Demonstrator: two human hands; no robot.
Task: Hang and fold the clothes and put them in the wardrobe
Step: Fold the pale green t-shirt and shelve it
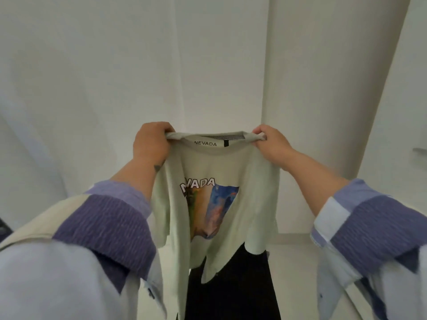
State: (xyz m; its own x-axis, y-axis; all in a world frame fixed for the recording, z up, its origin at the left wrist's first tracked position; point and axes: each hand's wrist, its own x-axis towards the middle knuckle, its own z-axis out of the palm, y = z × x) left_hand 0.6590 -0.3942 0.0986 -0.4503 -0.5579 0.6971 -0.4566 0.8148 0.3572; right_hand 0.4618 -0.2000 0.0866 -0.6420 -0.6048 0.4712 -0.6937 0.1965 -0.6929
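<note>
A pale green T-shirt (254,185) hangs in front of me, held up by its shoulders on either side of the collar. It carries a NEVADA neck label and a colourful print with the same word on the chest. My left hand (150,144) grips the left shoulder seam and my right hand (272,144) grips the right one. The shirt's body droops in loose folds, and its lower hem is uneven. No hanger is in view.
White wardrobe doors (115,65) fill the view ahead, with a vertical panel edge (265,65) right of centre. A handle (419,150) shows at the right edge. Dark trousers (231,292) and pale floor (295,262) lie below the shirt.
</note>
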